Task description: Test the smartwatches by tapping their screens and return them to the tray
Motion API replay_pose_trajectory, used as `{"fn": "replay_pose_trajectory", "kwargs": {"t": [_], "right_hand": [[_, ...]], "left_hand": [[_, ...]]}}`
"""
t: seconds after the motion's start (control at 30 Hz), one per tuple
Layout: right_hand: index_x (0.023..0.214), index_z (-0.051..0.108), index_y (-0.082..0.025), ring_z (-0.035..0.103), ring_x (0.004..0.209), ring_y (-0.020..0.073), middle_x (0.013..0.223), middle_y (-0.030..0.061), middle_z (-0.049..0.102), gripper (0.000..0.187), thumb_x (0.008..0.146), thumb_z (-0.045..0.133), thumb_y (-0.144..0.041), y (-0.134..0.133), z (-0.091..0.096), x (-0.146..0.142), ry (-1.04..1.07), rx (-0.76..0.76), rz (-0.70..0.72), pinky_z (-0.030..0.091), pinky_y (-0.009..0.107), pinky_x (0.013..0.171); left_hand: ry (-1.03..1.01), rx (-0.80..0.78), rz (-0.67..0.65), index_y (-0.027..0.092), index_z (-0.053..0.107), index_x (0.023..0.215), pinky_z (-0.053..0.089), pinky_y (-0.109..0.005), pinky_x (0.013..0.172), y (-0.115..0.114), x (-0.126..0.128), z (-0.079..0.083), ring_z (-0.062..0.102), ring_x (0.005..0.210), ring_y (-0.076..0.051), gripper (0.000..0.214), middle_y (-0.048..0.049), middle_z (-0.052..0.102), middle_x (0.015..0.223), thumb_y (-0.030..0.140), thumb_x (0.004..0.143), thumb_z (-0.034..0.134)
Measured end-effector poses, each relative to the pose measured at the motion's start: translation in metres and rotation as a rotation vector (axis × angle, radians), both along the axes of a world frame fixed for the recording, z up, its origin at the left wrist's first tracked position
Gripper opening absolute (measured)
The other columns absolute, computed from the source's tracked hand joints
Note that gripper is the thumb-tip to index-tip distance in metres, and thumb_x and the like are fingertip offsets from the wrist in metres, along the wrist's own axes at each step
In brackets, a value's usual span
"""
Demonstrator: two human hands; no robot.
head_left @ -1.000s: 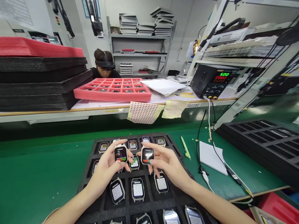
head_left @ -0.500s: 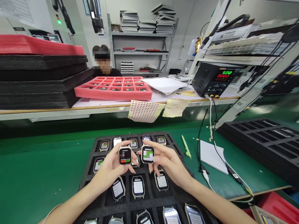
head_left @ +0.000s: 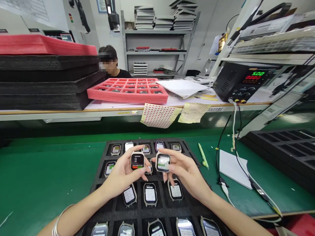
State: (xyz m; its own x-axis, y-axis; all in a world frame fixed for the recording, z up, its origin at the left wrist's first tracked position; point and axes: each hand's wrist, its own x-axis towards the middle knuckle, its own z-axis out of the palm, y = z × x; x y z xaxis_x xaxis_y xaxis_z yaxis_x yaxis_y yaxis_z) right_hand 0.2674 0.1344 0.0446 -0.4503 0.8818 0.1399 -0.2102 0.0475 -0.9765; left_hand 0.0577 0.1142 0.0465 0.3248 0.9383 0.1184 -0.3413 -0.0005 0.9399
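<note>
My left hand (head_left: 123,170) grips a smartwatch without a strap (head_left: 137,161); its lit black screen carries white text and a red and green bar, and the thumb rests at its lower edge. In my right hand (head_left: 183,168) is a second smartwatch (head_left: 163,163), held by its sides with the thumb at the lower right corner. Its screen looks pale with glare and some green. Both hands are over a black foam tray (head_left: 157,209), whose compartments hold several similar watch bodies, among them one (head_left: 150,194) showing a white grid.
A green pen (head_left: 203,155), a white paper pad (head_left: 235,167) and cables lie right of the tray. Another black tray (head_left: 278,154) is at far right. On the shelf stand a red foam tray (head_left: 128,96), stacked black foam (head_left: 44,85) and a power supply (head_left: 242,82). A person (head_left: 113,64) sits behind.
The view has shifted, so the scene sits further right. My left thumb has come up to the lower edge of its watch. The right watch's screen now shows more glare.
</note>
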Motion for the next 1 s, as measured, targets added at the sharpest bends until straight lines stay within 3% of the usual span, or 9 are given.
{"fn": "replay_pose_trajectory", "kwargs": {"t": [0.33, 0.47, 0.67, 0.77, 0.9, 1.0], "right_hand": [[0.109, 0.064, -0.018, 0.058, 0.044, 0.0116, 0.07, 0.0036, 0.067, 0.026, 0.086, 0.063, -0.031, -0.001, 0.0003, -0.0015, -0.115, 0.029, -0.117, 0.042, 0.018, 0.036], [0.114, 0.062, -0.019, 0.063, 0.051, 0.0145, 0.086, 0.0087, 0.069, 0.029, 0.087, 0.058, -0.03, -0.0006, 0.0001, 0.0006, -0.035, 0.007, -0.007, 0.045, 0.02, 0.039], [0.126, 0.055, -0.022, 0.065, 0.064, 0.0171, 0.094, 0.0083, 0.067, 0.051, 0.076, 0.066, -0.016, -0.0032, 0.0017, 0.0025, 0.007, -0.002, 0.115, 0.049, 0.021, 0.045], [0.127, 0.054, -0.023, 0.065, 0.065, 0.0164, 0.092, 0.0072, 0.067, 0.05, 0.078, 0.067, -0.017, -0.0048, 0.0023, 0.0009, -0.044, 0.01, 0.081, 0.05, 0.02, 0.046], [0.125, 0.055, -0.022, 0.062, 0.058, 0.0131, 0.079, 0.0039, 0.066, 0.045, 0.081, 0.068, -0.018, -0.0058, 0.0025, -0.0002, -0.101, 0.021, 0.017, 0.048, 0.018, 0.043], [0.126, 0.054, -0.022, 0.064, 0.061, 0.015, 0.081, 0.0052, 0.067, 0.048, 0.081, 0.068, -0.019, -0.0053, 0.0023, 0.0014, -0.08, 0.022, 0.04, 0.049, 0.019, 0.045]], "left_hand": [[0.005, 0.017, -0.027, 0.02, 0.05, 0.12, 0.054, -0.03, 0.066, -0.0001, -0.0009, -0.0003, 0.058, 0.079, -0.018, 0.041, -0.0054, 0.061, 0.086, 0.013, 0.081, 0.061], [0.047, 0.006, 0.011, 0.018, 0.052, 0.119, 0.055, -0.031, 0.063, -0.0012, -0.0006, 0.0014, 0.06, 0.077, -0.019, 0.036, -0.0074, 0.063, 0.087, 0.022, 0.084, 0.061], [0.095, -0.03, 0.041, 0.015, 0.054, 0.118, 0.052, -0.026, 0.051, 0.0001, -0.0003, 0.0024, 0.059, 0.065, -0.017, 0.038, -0.006, 0.063, 0.076, 0.032, 0.085, 0.061], [0.083, -0.019, 0.038, 0.017, 0.052, 0.122, 0.054, -0.028, 0.057, 0.0003, -0.0008, 0.0005, 0.059, 0.072, -0.018, 0.04, -0.0067, 0.063, 0.083, 0.027, 0.085, 0.061], [0.0, 0.018, -0.006, 0.02, 0.045, 0.13, 0.054, -0.031, 0.068, -0.0007, -0.0011, -0.0027, 0.059, 0.08, -0.019, 0.057, -0.0073, 0.062, 0.092, 0.016, 0.077, 0.067], [-0.021, 0.02, -0.023, 0.02, 0.043, 0.133, 0.053, -0.033, 0.069, -0.0012, -0.0009, -0.0038, 0.059, 0.082, -0.02, 0.063, -0.0084, 0.062, 0.094, 0.015, 0.075, 0.069]]}}
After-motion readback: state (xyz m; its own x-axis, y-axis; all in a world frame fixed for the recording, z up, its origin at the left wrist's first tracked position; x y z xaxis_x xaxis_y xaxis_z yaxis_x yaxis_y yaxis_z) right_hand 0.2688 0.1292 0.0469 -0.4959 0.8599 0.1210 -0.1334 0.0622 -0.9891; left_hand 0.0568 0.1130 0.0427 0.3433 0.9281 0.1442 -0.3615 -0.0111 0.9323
